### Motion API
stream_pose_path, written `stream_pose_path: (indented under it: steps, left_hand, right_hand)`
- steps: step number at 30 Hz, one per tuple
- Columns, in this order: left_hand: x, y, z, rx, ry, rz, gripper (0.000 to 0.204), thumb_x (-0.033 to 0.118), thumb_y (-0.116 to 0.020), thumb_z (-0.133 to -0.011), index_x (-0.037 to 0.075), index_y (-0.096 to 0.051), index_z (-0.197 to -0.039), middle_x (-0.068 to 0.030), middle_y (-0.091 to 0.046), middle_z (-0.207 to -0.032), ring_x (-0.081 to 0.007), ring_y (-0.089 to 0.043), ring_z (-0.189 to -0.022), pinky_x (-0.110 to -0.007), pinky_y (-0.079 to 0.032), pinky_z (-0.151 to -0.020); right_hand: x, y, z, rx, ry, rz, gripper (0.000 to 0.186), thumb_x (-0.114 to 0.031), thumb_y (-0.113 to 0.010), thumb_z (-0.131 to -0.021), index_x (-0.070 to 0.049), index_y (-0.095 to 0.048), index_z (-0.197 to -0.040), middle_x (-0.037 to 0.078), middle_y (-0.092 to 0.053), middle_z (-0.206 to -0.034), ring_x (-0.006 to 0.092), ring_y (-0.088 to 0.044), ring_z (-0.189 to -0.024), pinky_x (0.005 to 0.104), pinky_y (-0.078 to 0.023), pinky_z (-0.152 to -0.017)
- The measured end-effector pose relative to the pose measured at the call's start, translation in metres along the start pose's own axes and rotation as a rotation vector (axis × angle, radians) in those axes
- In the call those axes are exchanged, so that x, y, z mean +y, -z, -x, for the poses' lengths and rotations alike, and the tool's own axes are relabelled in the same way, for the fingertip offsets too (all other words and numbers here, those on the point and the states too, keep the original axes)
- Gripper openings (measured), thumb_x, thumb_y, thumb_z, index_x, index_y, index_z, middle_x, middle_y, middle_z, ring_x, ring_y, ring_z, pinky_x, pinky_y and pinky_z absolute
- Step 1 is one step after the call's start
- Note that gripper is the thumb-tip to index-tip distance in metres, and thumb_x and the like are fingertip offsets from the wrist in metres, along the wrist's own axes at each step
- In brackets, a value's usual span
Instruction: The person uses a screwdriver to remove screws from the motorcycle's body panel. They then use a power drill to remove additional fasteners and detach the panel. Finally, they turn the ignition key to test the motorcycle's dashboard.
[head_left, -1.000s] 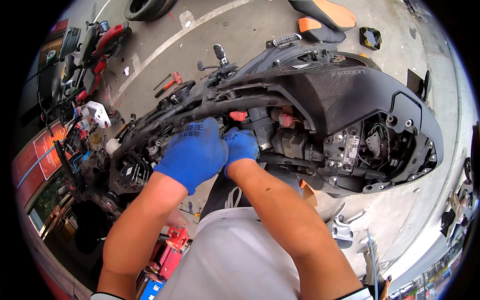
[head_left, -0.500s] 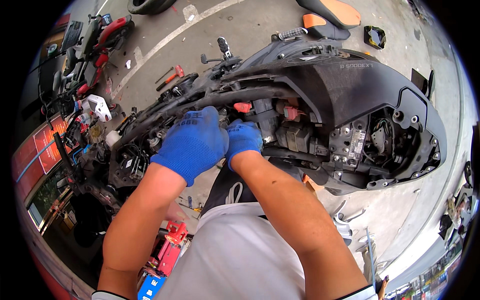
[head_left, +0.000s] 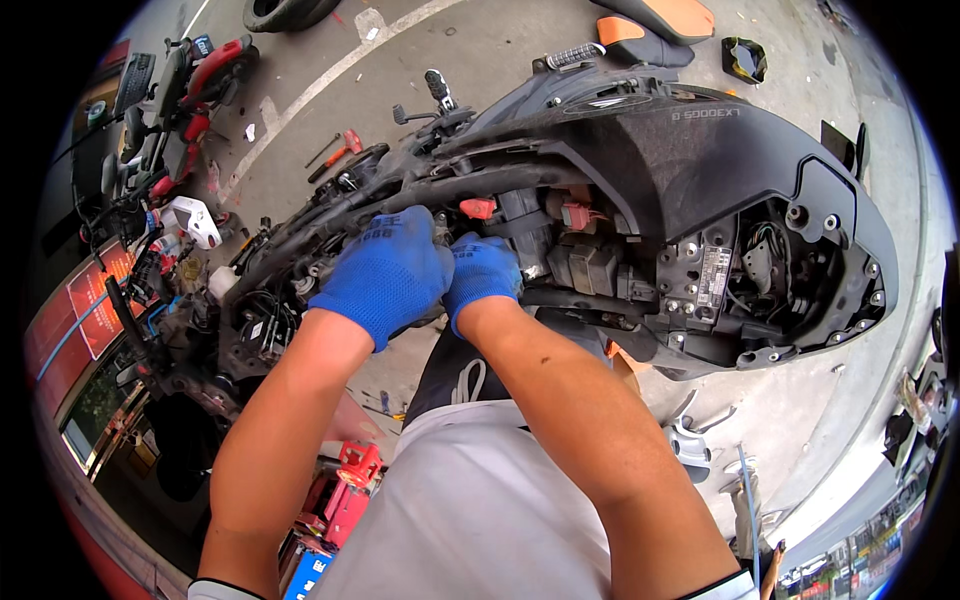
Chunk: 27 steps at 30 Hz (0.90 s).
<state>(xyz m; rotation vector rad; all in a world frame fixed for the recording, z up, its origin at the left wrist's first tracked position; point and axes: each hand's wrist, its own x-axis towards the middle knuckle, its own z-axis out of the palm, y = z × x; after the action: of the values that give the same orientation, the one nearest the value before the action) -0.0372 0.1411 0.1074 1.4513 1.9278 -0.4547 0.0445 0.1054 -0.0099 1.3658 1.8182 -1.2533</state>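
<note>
Currently, red bike [head_left: 222,72], upper L of frame. Hammer [head_left: 343,150] on ground [head_left: 420,65], upper L of ctr. Blue-gloved LH [head_left: 390,265] & RH [head_left: 484,272] side by side at ctr., set into black motorbike [head_left: 640,150], which spans mid-frame L to R; fingers hidden, pinch or grip can't be confirmed. Red cap [head_left: 478,208] just above RH. Orange/blk seat [head_left: 665,18], upper R.

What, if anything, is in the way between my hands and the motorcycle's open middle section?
Nothing visible. Your left hand and right hand, in blue gloves, are at the open middle section, though the gloves hide what they touch. A small red piece sits just beyond the right hand, not in between.
</note>
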Motion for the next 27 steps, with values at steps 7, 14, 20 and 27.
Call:
stream_pose_path:
  steps: [7, 14, 20, 27]
  left_hand:
    - [0.009, 0.019, 0.006, -0.053, 0.147, 0.042, 0.025, 0.021, -0.058, -0.078, 0.003, -0.059, -0.095, -0.0236, -0.063, -0.090, -0.0386, -0.061, -0.087, -0.043, -0.048, -0.078]
    - [0.003, 0.008, 0.009, -0.013, 0.127, 0.031, 0.027, 0.023, -0.057, -0.078, 0.002, -0.059, -0.096, -0.0241, -0.063, -0.090, -0.0384, -0.061, -0.088, -0.043, -0.048, -0.078]
    - [0.007, -0.004, 0.005, -0.010, 0.122, 0.160, 0.028, 0.023, -0.058, -0.078, 0.000, -0.059, -0.094, -0.0253, -0.063, -0.090, -0.0393, -0.061, -0.090, -0.043, -0.048, -0.079]
    - [-0.003, -0.017, -0.002, -0.038, 0.133, 0.214, 0.032, 0.024, -0.058, -0.077, -0.002, -0.060, -0.096, -0.0256, -0.063, -0.092, -0.0396, -0.060, -0.091, -0.043, -0.048, -0.081]
  right_hand:
    - [0.000, -0.001, -0.001, 0.012, 0.017, 0.088, 0.039, -0.022, -0.065, -0.081, -0.003, -0.056, -0.114, 0.018, -0.058, -0.110, 0.0296, -0.060, -0.098, 0.0414, -0.055, -0.060]
    - [0.000, 0.002, 0.005, 0.040, 0.037, 0.092, 0.036, -0.021, -0.064, -0.082, -0.001, -0.057, -0.112, 0.018, -0.060, -0.109, 0.0281, -0.061, -0.100, 0.0409, -0.055, -0.067]
    - [0.004, -0.003, -0.004, 0.016, 0.046, 0.013, 0.038, -0.020, -0.068, -0.078, -0.003, -0.058, -0.110, 0.017, -0.060, -0.109, 0.0279, -0.061, -0.100, 0.0388, -0.055, -0.072]
    - [0.005, 0.006, 0.004, 0.054, 0.094, 0.016, 0.037, -0.019, -0.070, -0.076, -0.004, -0.060, -0.109, 0.017, -0.060, -0.109, 0.0290, -0.060, -0.101, 0.0380, -0.053, -0.078]
